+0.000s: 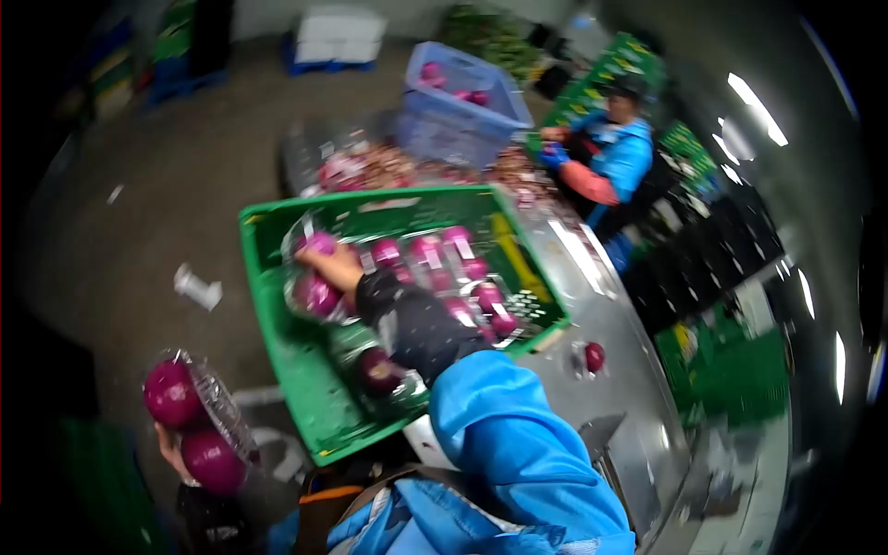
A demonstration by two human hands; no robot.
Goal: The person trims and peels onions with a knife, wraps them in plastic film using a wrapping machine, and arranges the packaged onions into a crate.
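- Left hand (pixel 169 453), at the near left and outside the crate: its fingers are grasping a two-onion pack (pixel 199 425) from its left side; much of the hand is hidden behind the pack.
- That pack shows two round, glossy, deep purple onions, one beyond the other and touching, with clear crinkled wrap shining along their right side.
- Right hand (pixel 340 268), reaching in from the near right in a black cuff and bright blue sleeve: its fingers are clasped on a second pack (pixel 317 296) at the crate's left side. Blur softens this pack, but purple onions show beneath the clear film.
- Green crate (pixel 294 370), tilted in view: more wrapped onions (pixel 430 252) fill its far right part, pinkish purple with white glints. A darker wrapped onion (pixel 377 370) sits near the forearm.
- Shiny metal desk (pixel 638 425), right of the crate: one wrapped onion (pixel 594 357) lies there alone.
- Far side: a lilac-blue bin (pixel 453 134) containing purple onions, beside scattered reddish-brown skins (pixel 384 168).
- Far right: a person (pixel 624 157) in a blue top and blue gloves.
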